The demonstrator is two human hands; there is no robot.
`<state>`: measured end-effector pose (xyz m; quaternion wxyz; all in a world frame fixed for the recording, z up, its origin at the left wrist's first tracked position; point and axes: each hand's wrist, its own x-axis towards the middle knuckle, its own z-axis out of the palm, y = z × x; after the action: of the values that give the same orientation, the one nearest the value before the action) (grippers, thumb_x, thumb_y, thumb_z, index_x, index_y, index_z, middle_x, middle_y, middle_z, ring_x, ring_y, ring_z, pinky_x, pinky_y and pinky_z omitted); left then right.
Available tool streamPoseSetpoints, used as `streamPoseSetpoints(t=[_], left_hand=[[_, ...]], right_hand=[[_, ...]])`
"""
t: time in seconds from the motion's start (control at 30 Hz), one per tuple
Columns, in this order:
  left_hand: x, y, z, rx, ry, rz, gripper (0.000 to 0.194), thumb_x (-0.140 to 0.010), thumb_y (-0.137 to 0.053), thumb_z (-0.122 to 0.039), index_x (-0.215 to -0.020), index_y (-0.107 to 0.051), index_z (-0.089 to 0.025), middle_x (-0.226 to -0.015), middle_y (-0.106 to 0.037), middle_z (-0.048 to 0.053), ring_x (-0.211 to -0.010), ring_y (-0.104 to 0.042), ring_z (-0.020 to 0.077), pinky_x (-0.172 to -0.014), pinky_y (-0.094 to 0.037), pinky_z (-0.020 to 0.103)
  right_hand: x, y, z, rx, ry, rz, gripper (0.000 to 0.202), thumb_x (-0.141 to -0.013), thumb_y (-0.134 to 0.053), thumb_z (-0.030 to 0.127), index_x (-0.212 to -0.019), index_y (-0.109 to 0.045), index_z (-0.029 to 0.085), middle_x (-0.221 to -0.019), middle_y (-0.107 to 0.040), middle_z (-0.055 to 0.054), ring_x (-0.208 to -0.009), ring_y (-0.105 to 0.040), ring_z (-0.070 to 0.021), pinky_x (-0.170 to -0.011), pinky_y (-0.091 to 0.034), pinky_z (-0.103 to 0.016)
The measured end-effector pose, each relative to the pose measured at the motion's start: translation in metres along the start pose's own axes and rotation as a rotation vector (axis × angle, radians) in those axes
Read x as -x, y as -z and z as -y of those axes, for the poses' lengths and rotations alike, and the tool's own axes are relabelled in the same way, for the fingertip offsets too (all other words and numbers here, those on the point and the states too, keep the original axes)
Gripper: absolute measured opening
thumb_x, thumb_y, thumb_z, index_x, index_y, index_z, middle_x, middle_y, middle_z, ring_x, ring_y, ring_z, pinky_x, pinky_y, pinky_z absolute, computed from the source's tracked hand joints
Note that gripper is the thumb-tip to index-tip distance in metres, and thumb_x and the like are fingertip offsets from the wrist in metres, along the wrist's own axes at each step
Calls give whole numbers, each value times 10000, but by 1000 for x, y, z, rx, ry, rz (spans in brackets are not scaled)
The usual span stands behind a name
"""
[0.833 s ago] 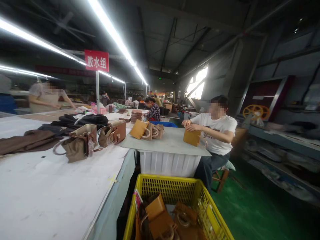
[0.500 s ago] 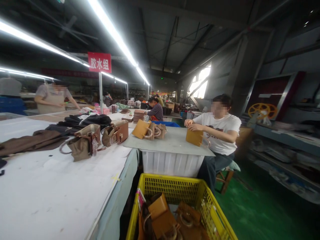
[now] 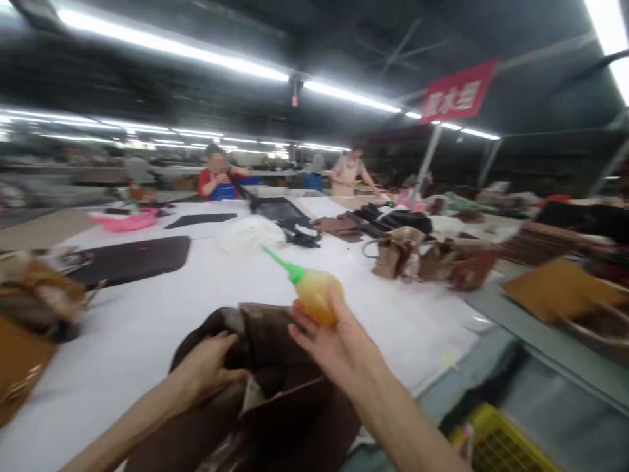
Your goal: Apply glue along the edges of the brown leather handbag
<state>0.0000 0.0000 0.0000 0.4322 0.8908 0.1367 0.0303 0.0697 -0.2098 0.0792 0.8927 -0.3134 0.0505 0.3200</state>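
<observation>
The dark brown bag sits on the white surface directly before the person, its mouth open upward; the left hand is at the left side of that mouth, thumb spread apart from the fingers, and I cannot tell whether they pinch the bag's edge or only rest on it; the right hand is raised above the right side of the bag, fingers curled around a bottle of amber-yellow content; its green nozzle slants up and to the left, clear of the bag.

Left of the bag lies a mustard bag; beyond it on the same side are a dark flat panel and a pink tray; straight beyond the bag is a white bundle, blurred; beyond it to the right stand 2 brown handbags, a taupe one and a redder one; lower right of the bag shows a yellow crate; 2 co-workers, 1 in red sleeves, are far beyond the bag.
</observation>
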Motion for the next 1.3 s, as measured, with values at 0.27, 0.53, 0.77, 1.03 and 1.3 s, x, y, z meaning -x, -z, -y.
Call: streamPoseSetpoints(t=[0.27,0.53,0.77,1.03,1.3], left_hand=[[-4,-24,-10,-182,59,-248,920,-518,-760,-487,-1239,-329,-112,-1182,-501,168,-1089,-508,317,-890,-424,359],[-41,-38,4,-100,130,-315,596,-676,-642,-464,-1099,-490,-72,-1048,-596,202,-1008,-552,369,-866,-411,437],[-43,-40,15,277,-93,-152,319,-831,-427,-341,-993,-591,-121,-992,-660,85,-935,-591,228,-841,-448,323],[-49,0,-20,365,-241,-45,340,-816,-452,-358,-1054,-561,-141,-961,-644,44,-899,-572,207,-798,-451,311],[-50,49,-80,13,-372,247,242,-784,-496,-359,-866,-600,-156,-758,-573,-10,-720,-502,154,-674,-401,248]], right_hand=[[3,-7,1,12,41,-82,432,-835,-579,507,-1020,-599,117,-873,-662,-121,-913,-615,-231,-808,-505,-418],[16,2,-13,60,58,-74,472,-783,-653,502,-1090,-566,154,-979,-648,-115,-973,-604,-244,-850,-507,-442],[19,-1,-6,-25,2,-122,429,-834,-599,468,-1068,-571,110,-921,-654,-146,-900,-632,-248,-765,-551,-415],[36,-4,19,-166,20,-150,343,-871,-551,434,-1009,-610,126,-834,-658,-108,-775,-650,-209,-646,-576,-334],[78,22,47,-72,143,-204,357,-834,-627,340,-1113,-580,123,-876,-664,-157,-546,-596,-132,-485,-536,-211]])
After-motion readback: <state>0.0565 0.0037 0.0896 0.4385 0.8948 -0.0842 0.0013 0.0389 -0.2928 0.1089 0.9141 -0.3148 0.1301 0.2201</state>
